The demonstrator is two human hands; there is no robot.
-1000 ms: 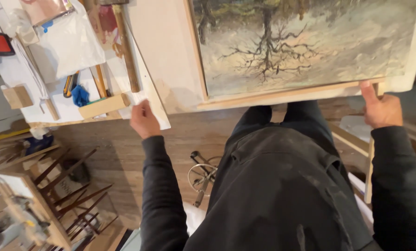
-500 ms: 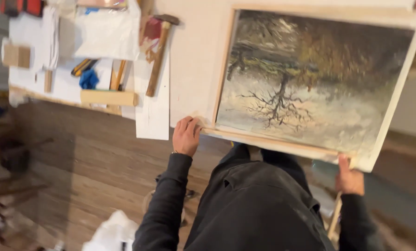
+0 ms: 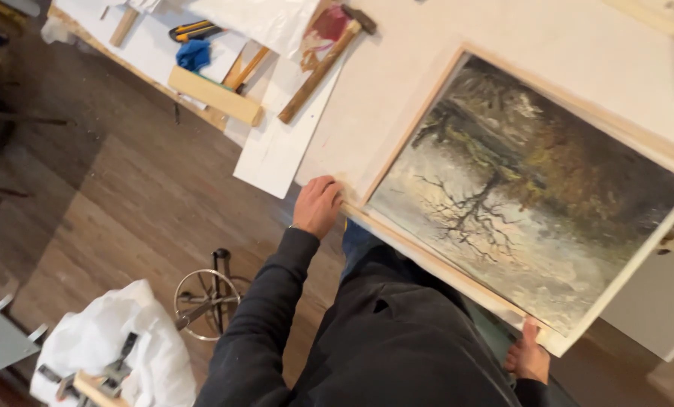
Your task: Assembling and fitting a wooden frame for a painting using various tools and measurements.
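Hands are closed on the framed painting (image 3: 518, 203): left hand (image 3: 318, 205) at its near-left corner, right hand (image 3: 529, 358) at its lower-right corner. Painting is seen more steeply tilted across the table (image 3: 397, 68) than half a second ago. Hammer (image 3: 325, 64) is noted beyond, unmoved.

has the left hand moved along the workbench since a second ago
Yes. The left hand has gone from the white sheet by the hammer over to the framed painting's near corner, away from the wood block.

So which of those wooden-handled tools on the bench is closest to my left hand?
The hammer, lying diagonally with its dark head up; the other wooden handle lies far off from the left hand.
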